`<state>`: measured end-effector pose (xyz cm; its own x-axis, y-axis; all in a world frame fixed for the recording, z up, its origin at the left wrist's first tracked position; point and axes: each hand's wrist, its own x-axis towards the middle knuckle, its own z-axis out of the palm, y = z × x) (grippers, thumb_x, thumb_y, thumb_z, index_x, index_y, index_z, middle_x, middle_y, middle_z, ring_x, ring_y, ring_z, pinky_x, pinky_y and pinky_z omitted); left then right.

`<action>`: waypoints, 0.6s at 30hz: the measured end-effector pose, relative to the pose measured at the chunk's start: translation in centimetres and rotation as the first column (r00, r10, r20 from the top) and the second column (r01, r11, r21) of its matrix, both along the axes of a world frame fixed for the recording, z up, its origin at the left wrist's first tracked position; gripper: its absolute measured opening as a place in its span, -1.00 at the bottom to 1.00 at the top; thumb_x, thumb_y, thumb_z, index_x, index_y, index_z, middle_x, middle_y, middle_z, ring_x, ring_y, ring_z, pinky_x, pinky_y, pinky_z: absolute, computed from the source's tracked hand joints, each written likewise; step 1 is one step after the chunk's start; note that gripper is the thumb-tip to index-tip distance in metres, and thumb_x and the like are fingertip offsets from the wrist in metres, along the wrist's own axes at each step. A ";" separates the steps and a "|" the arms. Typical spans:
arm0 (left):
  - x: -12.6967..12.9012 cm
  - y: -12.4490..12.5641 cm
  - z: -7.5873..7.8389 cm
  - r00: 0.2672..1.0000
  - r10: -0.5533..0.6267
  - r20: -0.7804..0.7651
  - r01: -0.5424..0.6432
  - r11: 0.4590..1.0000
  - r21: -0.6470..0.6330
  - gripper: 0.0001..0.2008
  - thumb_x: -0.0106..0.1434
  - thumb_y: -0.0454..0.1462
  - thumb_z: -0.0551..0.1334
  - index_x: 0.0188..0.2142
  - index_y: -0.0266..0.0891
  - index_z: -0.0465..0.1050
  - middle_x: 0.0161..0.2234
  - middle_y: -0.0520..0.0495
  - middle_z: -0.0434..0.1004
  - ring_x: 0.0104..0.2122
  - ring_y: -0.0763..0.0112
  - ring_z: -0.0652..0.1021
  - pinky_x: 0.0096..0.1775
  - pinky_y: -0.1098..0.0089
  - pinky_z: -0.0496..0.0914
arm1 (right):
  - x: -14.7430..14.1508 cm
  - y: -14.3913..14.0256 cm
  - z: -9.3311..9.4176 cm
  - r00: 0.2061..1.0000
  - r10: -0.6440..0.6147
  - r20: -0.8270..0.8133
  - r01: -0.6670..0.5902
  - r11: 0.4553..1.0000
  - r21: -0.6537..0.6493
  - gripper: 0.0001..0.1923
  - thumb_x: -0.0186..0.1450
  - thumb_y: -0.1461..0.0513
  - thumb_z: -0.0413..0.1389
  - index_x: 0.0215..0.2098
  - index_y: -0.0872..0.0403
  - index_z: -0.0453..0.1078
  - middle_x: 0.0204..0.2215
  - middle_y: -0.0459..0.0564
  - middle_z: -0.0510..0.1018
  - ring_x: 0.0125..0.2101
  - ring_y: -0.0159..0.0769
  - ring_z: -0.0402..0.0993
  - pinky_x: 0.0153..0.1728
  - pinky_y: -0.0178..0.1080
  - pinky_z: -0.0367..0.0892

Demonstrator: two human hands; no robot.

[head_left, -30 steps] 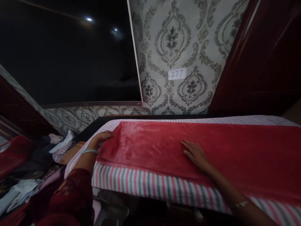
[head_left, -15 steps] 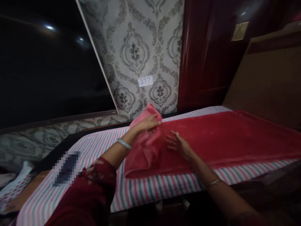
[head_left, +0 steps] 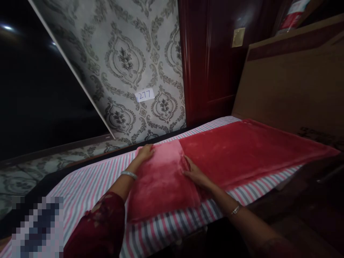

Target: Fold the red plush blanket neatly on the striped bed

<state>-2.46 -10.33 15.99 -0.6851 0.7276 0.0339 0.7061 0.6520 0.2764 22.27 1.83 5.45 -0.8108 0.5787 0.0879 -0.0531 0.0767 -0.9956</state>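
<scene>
A soft, limp red blanket (head_left: 242,150) is spread on the striped counter (head_left: 88,179); its folded flap at nine o'clock is pressed flat under the unclenched left hand (head_left: 145,152) and right hand (head_left: 195,173). Corners judged best holds.

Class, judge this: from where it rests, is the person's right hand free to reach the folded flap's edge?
Probably yes: the right hand already lies beside the folded flap of the red blanket, with nothing between.

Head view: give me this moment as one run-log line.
left hand: flat on folded flap's far corner | right hand: flat at flap's edge | red blanket: one end folded over, on striped sheet
</scene>
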 end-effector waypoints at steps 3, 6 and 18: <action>-1.3 0.2 -0.9 0.997 0.036 -0.069 -0.041 0.997 -0.072 -0.60 0.33 -0.26 0.11 0.14 -0.21 0.40 0.22 -0.29 0.37 0.25 0.04 0.31 0.23 -0.03 0.09 | -0.7 0.4 -0.1 1.000 -0.006 0.019 0.004 0.993 0.119 -0.12 0.05 0.34 0.10 0.36 0.00 0.10 0.34 0.07 0.22 0.32 -0.12 0.13 0.29 0.02 0.07; -2.8 0.3 -1.2 0.992 0.082 -0.096 -0.094 0.987 -0.132 -0.67 0.33 -0.29 0.08 0.01 -0.25 0.50 0.11 -0.38 0.46 0.17 -0.07 0.40 0.16 -0.13 0.16 | -0.9 0.8 0.6 0.998 -0.003 -0.061 0.014 0.983 0.185 -0.11 0.05 0.36 0.05 0.36 -0.05 0.09 0.33 0.00 0.23 0.31 -0.17 0.14 0.29 -0.01 0.09; -7.3 -0.3 -2.7 0.992 0.125 0.033 -0.124 0.992 -0.023 -0.71 0.29 -0.15 0.10 -0.24 -0.22 0.56 -0.13 -0.20 0.63 -0.06 0.11 0.56 -0.05 0.26 0.39 | -1.4 4.8 -1.4 0.999 0.022 0.049 -0.026 0.997 0.073 -0.12 0.17 0.15 0.19 0.40 0.02 -0.01 0.07 0.14 0.52 0.03 -0.02 0.50 -0.02 0.02 0.45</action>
<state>-9.78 -10.63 13.24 -0.7711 0.6366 -0.0057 0.6091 0.7403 0.2846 20.83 6.60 4.05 -0.8287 0.5524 0.0902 -0.0081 0.1492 -0.9888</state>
